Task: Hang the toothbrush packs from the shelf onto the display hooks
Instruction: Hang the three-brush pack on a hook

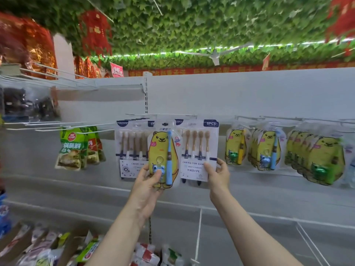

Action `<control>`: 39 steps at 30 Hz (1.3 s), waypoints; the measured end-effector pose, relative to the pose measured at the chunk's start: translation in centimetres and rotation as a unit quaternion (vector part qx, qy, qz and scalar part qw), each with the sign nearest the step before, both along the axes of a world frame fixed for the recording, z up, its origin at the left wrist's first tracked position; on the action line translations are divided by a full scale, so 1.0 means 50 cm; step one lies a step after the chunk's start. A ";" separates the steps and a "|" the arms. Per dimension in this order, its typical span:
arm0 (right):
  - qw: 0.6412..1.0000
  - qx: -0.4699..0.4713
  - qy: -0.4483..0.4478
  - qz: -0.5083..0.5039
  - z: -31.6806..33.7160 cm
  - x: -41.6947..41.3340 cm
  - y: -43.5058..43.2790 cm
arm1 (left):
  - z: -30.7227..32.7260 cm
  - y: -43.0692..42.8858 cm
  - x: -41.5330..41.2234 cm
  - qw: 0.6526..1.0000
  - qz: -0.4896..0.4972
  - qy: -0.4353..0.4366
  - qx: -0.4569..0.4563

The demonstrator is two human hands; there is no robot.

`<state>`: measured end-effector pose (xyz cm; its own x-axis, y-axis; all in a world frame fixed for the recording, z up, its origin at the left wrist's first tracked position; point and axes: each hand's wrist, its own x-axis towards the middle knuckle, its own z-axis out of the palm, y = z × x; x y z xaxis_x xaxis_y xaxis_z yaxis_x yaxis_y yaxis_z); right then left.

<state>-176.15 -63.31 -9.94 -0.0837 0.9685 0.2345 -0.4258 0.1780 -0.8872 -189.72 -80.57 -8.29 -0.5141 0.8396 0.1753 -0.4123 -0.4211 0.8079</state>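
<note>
Green sauce pouches (pixel 72 148) hang from wire prongs (pixel 57 125) toward the left edge of the back panel (pixel 249 93), and are no part of this job. Next along, a six-brush stack (pixel 130 150) hangs in front of the panel's middle. The left hand (pixel 148 181) grips a yellow bear pack (pixel 162 156) by its lower end, thumb across the front, with its punched top raised near the hook (pixel 172 114), probably so the hole can be threaded on. The right hand (pixel 218 173) pinches the lower right corner of a six-brush pack (pixel 199 150), seemingly steadying it or keeping it aside for room; whether its top sits on a hook I cannot tell. Toward the panel's right edge hang bear rows (pixel 317 158), likely where this kind belongs.
</note>
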 end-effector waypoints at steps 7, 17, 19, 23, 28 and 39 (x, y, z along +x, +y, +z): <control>1.000 -0.002 -0.017 -0.007 -0.004 -0.026 0.073 | -0.004 0.047 -0.038 1.000 0.000 -0.005 -0.013; 0.999 0.013 -0.049 0.009 0.004 -0.007 0.102 | -0.022 0.058 -0.021 1.000 -0.014 -0.003 -0.008; 0.997 0.007 -0.071 0.011 0.009 0.002 0.095 | -0.026 0.052 -0.009 1.000 -0.018 -0.003 -0.011; 0.991 0.003 -0.125 -0.042 0.025 0.029 0.072 | -0.033 0.034 0.022 1.000 -0.028 -0.003 -0.013; 0.990 0.068 -0.115 -0.054 0.075 0.085 -0.029 | -0.042 0.022 0.084 0.999 -0.052 0.008 -0.012; 0.990 0.118 -0.079 -0.009 0.123 0.267 -0.153 | -0.059 0.029 0.271 0.992 -0.124 0.029 -0.019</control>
<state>-162.82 -70.96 -3.80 -0.1198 0.8904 0.4392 -0.2800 0.3941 -0.8754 -176.17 -79.10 -11.22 -0.2816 0.9452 0.1653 -0.4510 -0.2825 0.8466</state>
